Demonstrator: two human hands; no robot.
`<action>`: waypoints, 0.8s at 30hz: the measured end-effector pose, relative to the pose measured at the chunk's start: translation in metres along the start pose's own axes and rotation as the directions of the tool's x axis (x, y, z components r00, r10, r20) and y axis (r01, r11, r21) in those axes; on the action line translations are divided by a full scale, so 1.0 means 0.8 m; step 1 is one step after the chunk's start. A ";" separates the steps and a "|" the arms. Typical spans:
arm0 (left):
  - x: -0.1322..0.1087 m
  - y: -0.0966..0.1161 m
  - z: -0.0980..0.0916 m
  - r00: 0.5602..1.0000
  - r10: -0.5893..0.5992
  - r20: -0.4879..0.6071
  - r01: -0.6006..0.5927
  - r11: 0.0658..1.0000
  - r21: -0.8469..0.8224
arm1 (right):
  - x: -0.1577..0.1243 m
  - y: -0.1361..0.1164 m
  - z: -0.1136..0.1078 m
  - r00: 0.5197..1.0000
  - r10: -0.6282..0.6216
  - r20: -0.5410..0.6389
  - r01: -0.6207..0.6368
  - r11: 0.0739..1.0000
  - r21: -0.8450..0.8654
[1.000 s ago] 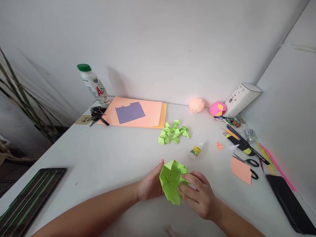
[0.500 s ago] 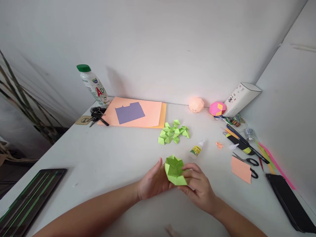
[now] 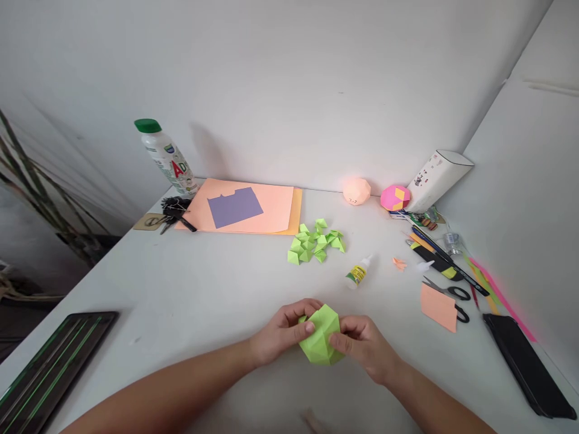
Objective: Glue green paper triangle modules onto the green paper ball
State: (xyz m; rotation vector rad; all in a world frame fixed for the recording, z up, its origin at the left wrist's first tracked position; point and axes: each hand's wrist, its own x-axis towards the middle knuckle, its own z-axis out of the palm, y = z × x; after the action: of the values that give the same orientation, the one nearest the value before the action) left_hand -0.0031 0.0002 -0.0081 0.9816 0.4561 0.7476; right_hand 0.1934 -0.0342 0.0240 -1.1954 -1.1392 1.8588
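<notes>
A faceted light-green paper shell (image 3: pixel 322 345) is held between my two hands above the front of the table. My left hand (image 3: pixel 289 328) grips its left edge, thumb on the outer face and fingers curled behind. On the right edge, my right hand (image 3: pixel 364 346) pinches it the same way. The shell's outside faces me, so its hollow is hidden. Beyond it lies a loose pile of small folded green paper pieces (image 3: pixel 307 242). A small glue bottle (image 3: pixel 357 273) with a yellow label rests on its side, right of the pile.
At the back stand a white bottle (image 3: pixel 167 160), orange paper sheets (image 3: pixel 280 208) with a purple piece (image 3: pixel 235 208), and two paper balls (image 3: pixel 356 191). Scissors (image 3: pixel 459 293), a cutter (image 3: pixel 436 262) and a black case (image 3: pixel 527 364) lie right; a dark tablet-like panel (image 3: pixel 58 361) lies left.
The green shell has been turned over from hollow side up to outer faces toward me. My left hand, open beneath it before, has closed on its left edge.
</notes>
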 end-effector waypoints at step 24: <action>0.004 0.014 -0.003 0.979 -0.201 0.035 0.203 0.978 -0.044 | -0.006 -0.007 -0.001 0.997 0.031 0.064 -0.011 0.957 -0.290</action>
State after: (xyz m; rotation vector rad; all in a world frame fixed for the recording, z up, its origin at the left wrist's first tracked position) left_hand -0.0065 0.0079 0.0007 0.8859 0.5012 0.5570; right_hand 0.1965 -0.0358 0.0305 -1.3146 -1.4817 1.8040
